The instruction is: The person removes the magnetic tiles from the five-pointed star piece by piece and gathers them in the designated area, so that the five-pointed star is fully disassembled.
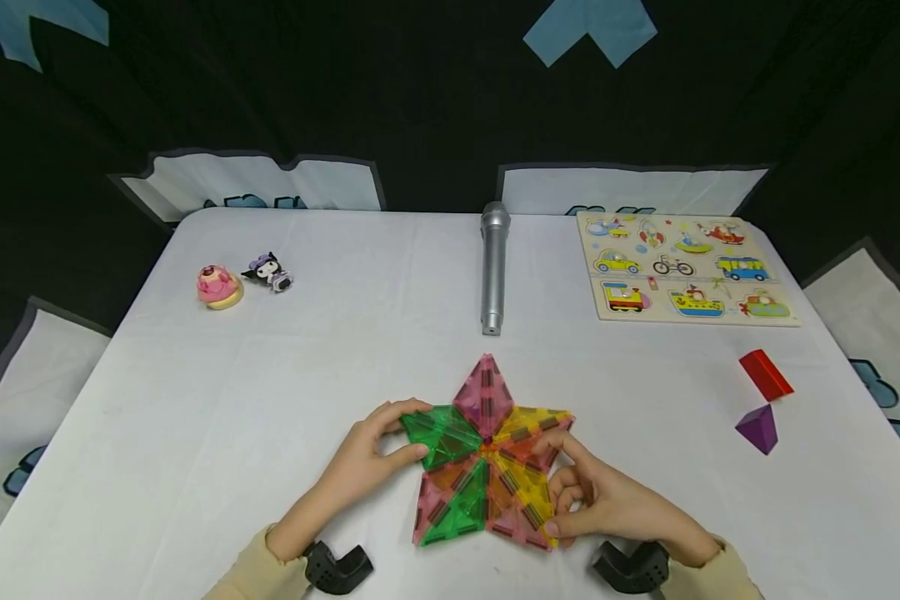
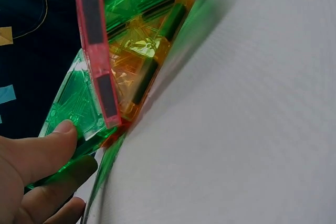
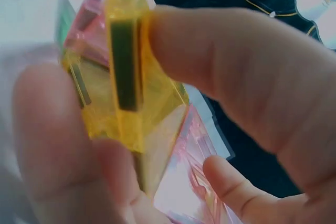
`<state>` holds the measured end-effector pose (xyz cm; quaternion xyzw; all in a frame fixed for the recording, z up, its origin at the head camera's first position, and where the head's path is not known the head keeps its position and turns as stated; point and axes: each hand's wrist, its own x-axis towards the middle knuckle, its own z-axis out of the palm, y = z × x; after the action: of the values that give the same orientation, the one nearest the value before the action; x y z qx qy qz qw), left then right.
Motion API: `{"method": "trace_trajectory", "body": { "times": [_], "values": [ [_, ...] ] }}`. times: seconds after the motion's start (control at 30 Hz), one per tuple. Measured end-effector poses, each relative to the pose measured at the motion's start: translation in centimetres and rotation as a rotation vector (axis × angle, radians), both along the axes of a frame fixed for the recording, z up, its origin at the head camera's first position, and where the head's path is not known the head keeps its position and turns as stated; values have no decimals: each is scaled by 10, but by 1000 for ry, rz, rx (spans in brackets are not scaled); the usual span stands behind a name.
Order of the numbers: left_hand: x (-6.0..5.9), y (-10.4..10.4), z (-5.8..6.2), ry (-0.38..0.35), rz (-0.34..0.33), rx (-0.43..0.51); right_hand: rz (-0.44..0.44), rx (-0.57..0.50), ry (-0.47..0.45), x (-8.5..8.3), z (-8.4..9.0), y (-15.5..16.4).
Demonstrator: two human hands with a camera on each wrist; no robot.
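A five-pointed star of translucent magnetic tiles (image 1: 467, 492) in green, pink, orange and yellow lies before me, close over the white table. My left hand (image 1: 371, 454) pinches its green left point (image 1: 438, 433) between thumb and fingers; the left wrist view has the thumb on the green tile (image 2: 79, 103). At the right side, my right hand (image 1: 596, 492) grips the star, forefinger over the upper right point and thumb at the lower right one. A yellow tile edge (image 3: 125, 66) shows close up between these fingers. The pink top point (image 1: 485, 392) faces away from me.
A silver microphone (image 1: 493, 271) lies beyond the star. To its right is a wooden vehicle puzzle board (image 1: 682, 267). Near the right edge lie a red block (image 1: 767, 375) and a purple pyramid (image 1: 759, 429). A pink cake toy (image 1: 219, 287) and a small figurine (image 1: 268, 272) stand back left.
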<state>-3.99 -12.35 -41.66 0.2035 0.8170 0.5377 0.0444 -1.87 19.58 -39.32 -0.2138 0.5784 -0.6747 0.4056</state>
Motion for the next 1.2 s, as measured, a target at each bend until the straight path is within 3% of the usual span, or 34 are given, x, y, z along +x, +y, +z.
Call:
{"method": "trace_trajectory", "body": {
  "times": [0.2, 0.43, 0.83, 1.03, 1.2],
  "values": [
    [0, -1, -1, -17, -2, -5, 32, -89, -13, 0, -2, -2],
    [0, -1, 3, -23, -13, -11, -23, -45, 15, -1, -2, -3],
    [0, -2, 0, 5, -10, -31, 13, -106, 70, -5, -3, 1],
    [0, -2, -1, 12, -14, -29, -27, -93, 166, -5, -2, 1],
    [-1, -1, -1, 24, -21, -35, -75, -1, 264, -6, -4, 1]
  ]
}}
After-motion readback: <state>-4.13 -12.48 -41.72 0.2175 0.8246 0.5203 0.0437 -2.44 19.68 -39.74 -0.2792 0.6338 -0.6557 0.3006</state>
